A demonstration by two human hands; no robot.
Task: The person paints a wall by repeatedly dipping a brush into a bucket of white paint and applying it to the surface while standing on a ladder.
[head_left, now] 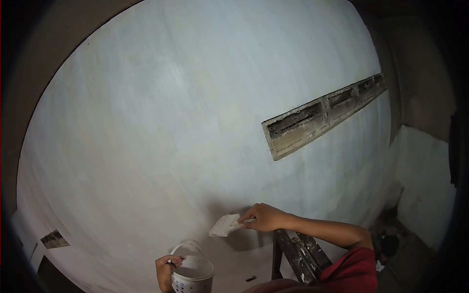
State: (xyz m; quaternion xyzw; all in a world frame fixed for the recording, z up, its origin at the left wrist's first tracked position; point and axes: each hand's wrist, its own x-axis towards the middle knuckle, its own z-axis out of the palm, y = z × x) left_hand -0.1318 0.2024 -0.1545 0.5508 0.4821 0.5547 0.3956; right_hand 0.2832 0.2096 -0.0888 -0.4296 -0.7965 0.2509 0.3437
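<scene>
My right hand (266,218) is closed around the handle of a wide paintbrush (225,225), whose pale, paint-coated bristles point left, close to the wall. Lower left, my left hand (165,272) grips the side of a small white bucket (197,285) at its rim, fingers over the edge. Blue dots mark the bucket's outside, and its handle stands up above the opening. Behind both hands rises a large wall (161,127) with streaky whitish paint, on which the brush and right hand cast a shadow.
A paint-spattered dark ladder (300,254) stands below my right forearm. Recessed vent blocks (322,117) run across the wall at upper right, with a smaller vent (54,239) at lower left. Dark clutter (389,244) lies on the floor at the right.
</scene>
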